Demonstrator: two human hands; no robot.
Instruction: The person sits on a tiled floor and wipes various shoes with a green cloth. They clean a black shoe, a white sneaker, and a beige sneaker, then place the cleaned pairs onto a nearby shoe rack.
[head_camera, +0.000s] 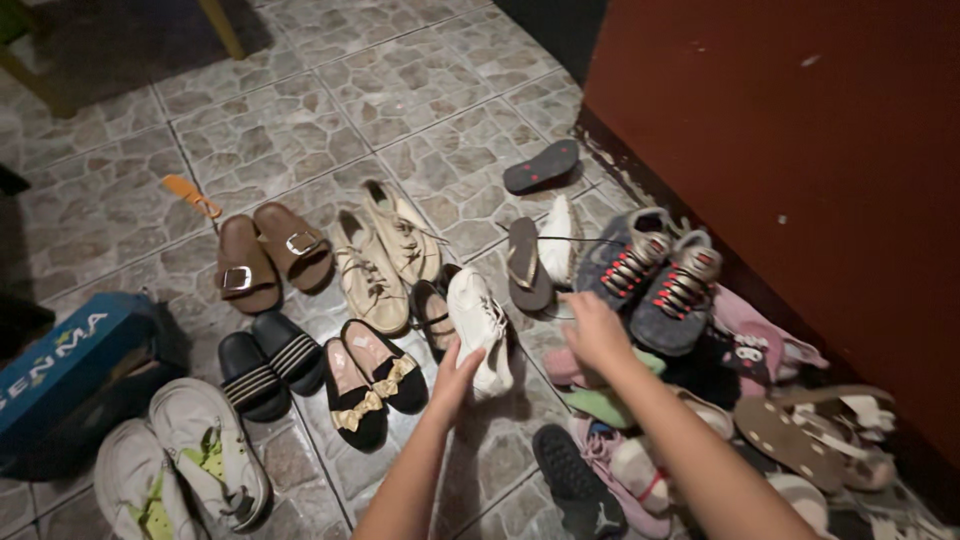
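Observation:
My left hand (455, 378) rests against the near end of a white sneaker (480, 322) that lies on the tiled floor; whether the fingers grip it is unclear. My right hand (595, 330) hovers with curled fingers over a heap of shoes, just above a pink and a green slipper (600, 402), close to a brown flip-flop (524, 262) and another white shoe (560, 238). Nothing shows in its grasp. A pair of grey sneakers with red-dotted laces (655, 275) lies just right of that hand.
Paired footwear is lined up on the floor: brown buckle sandals (270, 258), beige sneakers (385, 260), black slides (268, 365), black flats with gold bows (368, 380), pale green-lined shoes (180, 465). A blue shoebox (70, 365) sits left. A red wall (800, 150) bounds the right.

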